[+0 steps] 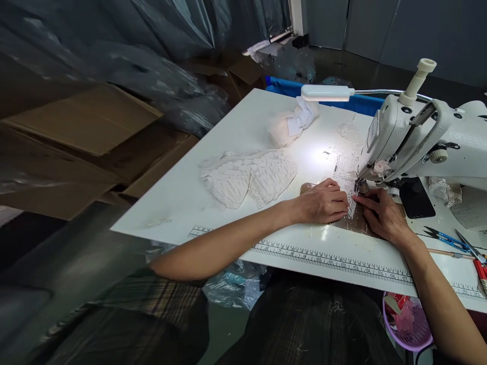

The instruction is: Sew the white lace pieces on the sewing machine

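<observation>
My left hand [323, 203] lies flat, fingers together and stretched, pressing a strip of white lace [350, 203] onto the table beside the needle. My right hand [380, 215] rests on the other side of the strip, fingers extended and pinching its edge just in front of the presser foot [361, 186]. The white sewing machine [426, 137] stands at the right, its lamp [325, 93] lighting the lace. The lace runs away behind the needle [348, 165].
Folded white lace pieces [249, 175] lie mid-table, a pale fabric bundle [289, 124] farther back. A black phone [416, 198], blue snips [447, 238] and scissors [470, 248] sit at the right. A ruler scale [331, 258] marks the table's front edge. Cardboard boxes [83, 121] stand left; a purple basket [409, 324] hangs below.
</observation>
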A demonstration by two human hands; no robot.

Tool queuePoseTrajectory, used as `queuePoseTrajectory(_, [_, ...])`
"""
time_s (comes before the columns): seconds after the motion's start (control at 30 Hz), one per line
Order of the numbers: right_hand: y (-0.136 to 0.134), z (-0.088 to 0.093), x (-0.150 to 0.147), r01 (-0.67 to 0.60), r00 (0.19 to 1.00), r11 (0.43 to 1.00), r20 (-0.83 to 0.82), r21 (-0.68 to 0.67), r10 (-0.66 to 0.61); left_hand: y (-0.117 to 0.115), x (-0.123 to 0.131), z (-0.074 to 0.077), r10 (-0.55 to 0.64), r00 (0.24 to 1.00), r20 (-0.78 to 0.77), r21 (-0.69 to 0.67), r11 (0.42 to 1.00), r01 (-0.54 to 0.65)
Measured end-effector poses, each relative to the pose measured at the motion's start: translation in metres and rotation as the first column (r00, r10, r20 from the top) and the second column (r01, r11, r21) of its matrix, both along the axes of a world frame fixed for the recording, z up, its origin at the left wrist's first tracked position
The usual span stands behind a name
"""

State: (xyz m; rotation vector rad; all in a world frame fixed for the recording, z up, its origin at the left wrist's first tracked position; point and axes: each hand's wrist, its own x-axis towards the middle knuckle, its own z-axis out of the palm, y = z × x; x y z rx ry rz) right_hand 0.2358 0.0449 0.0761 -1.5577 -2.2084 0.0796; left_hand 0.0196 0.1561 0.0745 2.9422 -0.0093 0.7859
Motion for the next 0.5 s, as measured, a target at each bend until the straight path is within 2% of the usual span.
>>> queuePoseTrajectory(0.23, [-0.0008, -0.0021, 0.0003, 0.009, 1.000, 1.000, 0.002, -0.004, -0.009, -0.0015, -0.0005, -0.0004, -0.005, 0.999, 0.054, 0.133, 0.991, -0.002])
queuePoseTrajectory(0.4, [-0.0013, -0.0030, 0.0002, 0.017, 1.000, 1.000, -0.009, -0.002, -0.017, -0.0009, 0.0000, 0.0007, -0.062, 0.998, 0.029, 0.146, 0.988, 0.057])
queuePoseTrajectory(0.5, [-0.0017, -0.0023, 0.0009, 0.000, 1.000, 1.000, 0.003, 0.004, 0.000, -0.0008, -0.0022, 0.0025, -0.061, 0.998, -0.005, 0.097, 0.993, 0.061])
